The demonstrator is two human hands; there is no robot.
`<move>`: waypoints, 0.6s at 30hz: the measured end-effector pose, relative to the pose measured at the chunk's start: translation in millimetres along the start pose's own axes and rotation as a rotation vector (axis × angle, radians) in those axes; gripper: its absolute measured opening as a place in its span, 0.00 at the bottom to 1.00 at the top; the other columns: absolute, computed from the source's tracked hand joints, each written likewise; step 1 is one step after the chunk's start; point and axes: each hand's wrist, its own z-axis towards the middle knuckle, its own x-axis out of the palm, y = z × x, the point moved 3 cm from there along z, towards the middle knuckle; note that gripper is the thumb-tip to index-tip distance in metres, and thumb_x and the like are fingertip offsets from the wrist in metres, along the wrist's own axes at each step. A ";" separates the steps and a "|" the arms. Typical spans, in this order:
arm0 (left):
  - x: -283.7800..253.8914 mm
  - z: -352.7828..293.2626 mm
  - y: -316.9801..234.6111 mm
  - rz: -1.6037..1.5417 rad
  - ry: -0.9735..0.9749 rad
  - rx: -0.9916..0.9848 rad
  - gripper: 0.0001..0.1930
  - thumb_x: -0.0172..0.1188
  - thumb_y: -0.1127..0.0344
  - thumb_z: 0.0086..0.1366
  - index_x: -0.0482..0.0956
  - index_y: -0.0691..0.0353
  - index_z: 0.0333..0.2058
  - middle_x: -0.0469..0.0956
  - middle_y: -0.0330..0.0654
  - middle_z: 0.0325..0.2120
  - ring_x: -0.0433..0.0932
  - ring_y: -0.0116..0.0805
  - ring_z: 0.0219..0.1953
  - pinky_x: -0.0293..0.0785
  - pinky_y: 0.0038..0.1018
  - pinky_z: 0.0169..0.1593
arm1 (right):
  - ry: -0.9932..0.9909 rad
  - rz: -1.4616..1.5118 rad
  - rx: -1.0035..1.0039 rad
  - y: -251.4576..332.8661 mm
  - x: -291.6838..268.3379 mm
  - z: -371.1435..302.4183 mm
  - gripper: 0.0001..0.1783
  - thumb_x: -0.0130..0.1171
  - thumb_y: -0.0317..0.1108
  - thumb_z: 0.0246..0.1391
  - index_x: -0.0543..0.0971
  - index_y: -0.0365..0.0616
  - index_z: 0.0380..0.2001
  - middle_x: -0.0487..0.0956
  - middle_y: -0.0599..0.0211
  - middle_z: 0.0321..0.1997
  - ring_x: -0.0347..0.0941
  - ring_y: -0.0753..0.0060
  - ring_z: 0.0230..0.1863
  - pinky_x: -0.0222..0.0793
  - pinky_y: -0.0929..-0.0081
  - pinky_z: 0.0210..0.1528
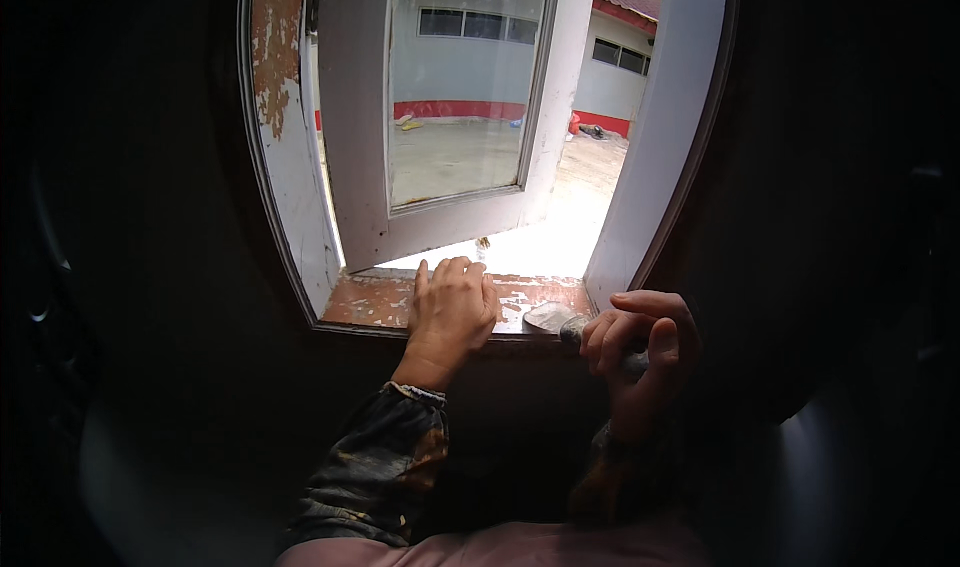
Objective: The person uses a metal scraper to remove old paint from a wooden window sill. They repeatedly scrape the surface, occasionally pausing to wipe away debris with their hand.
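My right hand (645,347) is closed around the dark handle of a scraper (547,316). Its pale, rounded blade lies against the right part of the windowsill (375,305), whose brown surface is patchy with flaking white paint. To the left of the blade, my left hand (455,302) rests palm down on the sill, fingers stretched toward the outer edge and a little apart. The fingertips are partly hidden behind the knuckles. I see nothing held in that hand.
A white-framed window sash (355,137) with a glass pane stands swung outward above the sill. Peeling paint marks the left frame post (278,57), and a white right post (655,137) rises beside my right hand. Outside are a paved yard and a building with a red band (450,109).
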 end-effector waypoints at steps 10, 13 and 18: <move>4.5 -0.7 2.8 0.077 0.049 0.022 0.17 0.46 0.58 0.69 0.81 0.61 0.41 0.79 0.50 0.41 0.76 0.46 0.52 0.57 0.57 0.66 | 0.006 -0.147 0.057 -2.6 0.0 7.4 0.27 0.30 0.44 0.73 0.73 0.33 0.47 0.67 0.69 0.11 0.62 0.77 0.11 0.69 0.74 0.23; 5.3 -0.8 4.6 0.088 0.072 0.021 0.17 0.47 0.58 0.69 0.81 0.61 0.42 0.80 0.49 0.42 0.76 0.46 0.52 0.57 0.57 0.66 | 0.006 -0.063 -0.006 3.6 -4.0 6.2 0.26 0.31 0.44 0.73 0.73 0.33 0.49 0.67 0.70 0.12 0.63 0.78 0.11 0.70 0.74 0.24; 7.5 -1.0 7.4 0.072 0.008 0.046 0.15 0.49 0.59 0.67 0.81 0.61 0.41 0.79 0.49 0.41 0.77 0.46 0.51 0.57 0.56 0.66 | 0.019 -0.101 0.113 6.3 -8.6 2.0 0.28 0.38 0.50 0.73 0.73 0.33 0.52 0.71 0.71 0.15 0.67 0.82 0.17 0.66 0.80 0.25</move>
